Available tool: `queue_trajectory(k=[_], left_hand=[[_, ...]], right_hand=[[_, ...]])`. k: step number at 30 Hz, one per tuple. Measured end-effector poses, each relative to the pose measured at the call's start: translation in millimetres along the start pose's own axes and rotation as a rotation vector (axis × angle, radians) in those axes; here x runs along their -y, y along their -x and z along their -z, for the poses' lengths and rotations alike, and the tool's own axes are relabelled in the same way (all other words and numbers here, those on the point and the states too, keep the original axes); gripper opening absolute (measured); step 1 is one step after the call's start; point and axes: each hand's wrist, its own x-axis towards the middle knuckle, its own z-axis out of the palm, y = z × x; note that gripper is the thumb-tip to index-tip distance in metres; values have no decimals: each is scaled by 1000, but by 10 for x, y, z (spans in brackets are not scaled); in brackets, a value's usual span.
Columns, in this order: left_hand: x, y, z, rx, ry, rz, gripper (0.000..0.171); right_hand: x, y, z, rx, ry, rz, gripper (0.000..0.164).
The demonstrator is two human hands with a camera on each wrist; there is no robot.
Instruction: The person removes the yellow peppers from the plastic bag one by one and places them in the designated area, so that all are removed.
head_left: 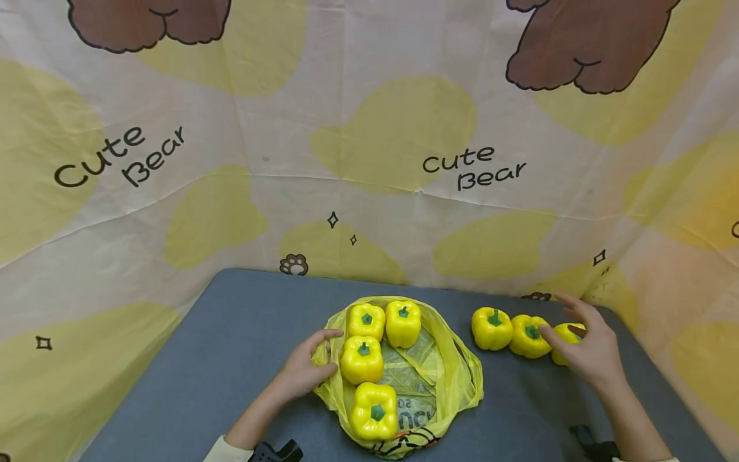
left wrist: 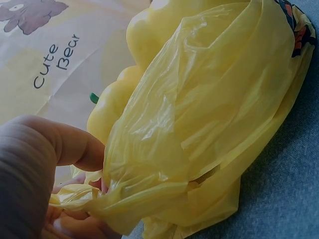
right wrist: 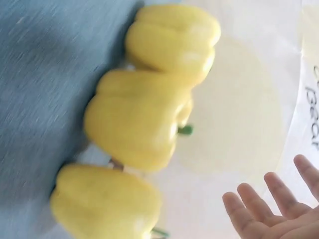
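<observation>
A yellow plastic bag [head_left: 464,372] lies spread with its mouth facing up, and several yellow bell peppers [head_left: 374,410] sit along its left and far sides. My left hand [head_left: 305,367] pinches the bag's left rim; the left wrist view shows the thumb [left wrist: 82,147] against the gathered plastic [left wrist: 149,149]. On the right my right hand [head_left: 597,353] hovers with fingers spread and holds nothing. It partly covers the rightmost of three bell peppers in a row. Beside that one are the middle pepper [head_left: 528,337] and the left pepper [head_left: 492,328].
A dark blue-grey table [head_left: 231,346] carries everything. Behind it hangs a cloth backdrop [head_left: 369,212] with bear prints and lettering, meeting the table's far edge. Dark wrist straps, one by the left wrist [head_left: 277,451], show near the bottom of the head view.
</observation>
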Motion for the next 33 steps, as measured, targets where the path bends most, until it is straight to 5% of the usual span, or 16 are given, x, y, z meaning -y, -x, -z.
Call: queue_trajectory(k=[12,33], left_hand=[[12,-4,-7,14,14,-7,56],[-26,29,21,38,56,-37,59]], right_hand=[[330,2,-362,-40,-167,139,57],[688,39,-887,7,-333,131,51]])
